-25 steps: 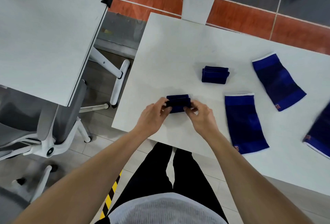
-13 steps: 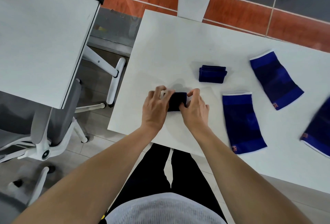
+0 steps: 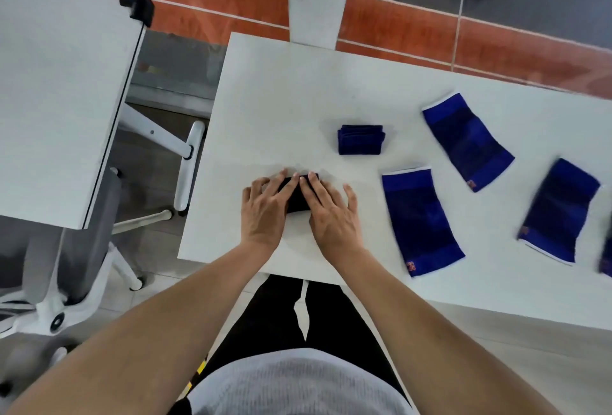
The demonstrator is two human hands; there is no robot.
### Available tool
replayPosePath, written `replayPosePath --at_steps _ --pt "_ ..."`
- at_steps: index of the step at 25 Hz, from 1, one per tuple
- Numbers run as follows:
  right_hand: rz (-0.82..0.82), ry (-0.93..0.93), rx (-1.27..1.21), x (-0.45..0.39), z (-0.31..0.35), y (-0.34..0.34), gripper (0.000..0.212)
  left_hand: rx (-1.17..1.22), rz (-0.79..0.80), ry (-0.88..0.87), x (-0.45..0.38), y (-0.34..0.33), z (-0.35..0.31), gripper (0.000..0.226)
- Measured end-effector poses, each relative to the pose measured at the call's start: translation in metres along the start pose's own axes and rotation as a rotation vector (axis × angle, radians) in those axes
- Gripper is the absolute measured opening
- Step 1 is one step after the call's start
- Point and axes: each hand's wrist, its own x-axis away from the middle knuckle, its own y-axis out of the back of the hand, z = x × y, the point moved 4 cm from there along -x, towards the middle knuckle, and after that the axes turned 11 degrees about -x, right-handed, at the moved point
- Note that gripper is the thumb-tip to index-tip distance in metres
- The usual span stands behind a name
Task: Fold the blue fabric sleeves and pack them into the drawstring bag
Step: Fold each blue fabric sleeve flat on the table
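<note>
Three blue sleeves lie flat and unfolded on the white table point(image 3: 298, 90): one just right of the hands point(image 3: 421, 220), one farther back point(image 3: 467, 140), one far right point(image 3: 559, 209), with a sliver of another blue piece at the right edge point(image 3: 606, 260). A folded sleeve point(image 3: 361, 139) sits alone beyond the hands, nothing blocking it. To the left stand a second white table point(image 3: 59, 100) and a grey chair point(image 3: 82, 249). Both hands are down flat, fingers spread: left hand point(image 3: 266, 207) and right hand point(image 3: 329, 211) side by side, pressing a dark folded sleeve point(image 3: 297, 198) near the table's near edge, mostly covered by fingers. No drawstring bag in shot.
</note>
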Motion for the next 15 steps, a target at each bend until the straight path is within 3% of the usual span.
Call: replayPosePath --at_steps 5,8,11,15 --pt "-0.088 -0.089 -0.084 0.018 -0.022 0.03 0.061 0.06 0.025 0.032 -0.006 0.01 -0.005 0.045" --pt "-0.114 -0.223 -0.054 0.06 -0.063 0.047 0.043 0.115 -0.043 0.066 -0.012 0.029 -0.02 0.042" --pt "-0.159 -0.364 -0.004 0.102 -0.102 0.055 0.045 0.17 -0.095 -0.054 -0.017 0.045 -0.061 0.041" --pt "-0.106 -0.471 0.024 0.138 -0.133 0.051 0.062 0.291 0.16 -0.123 -0.019 0.037 -0.133 0.039"
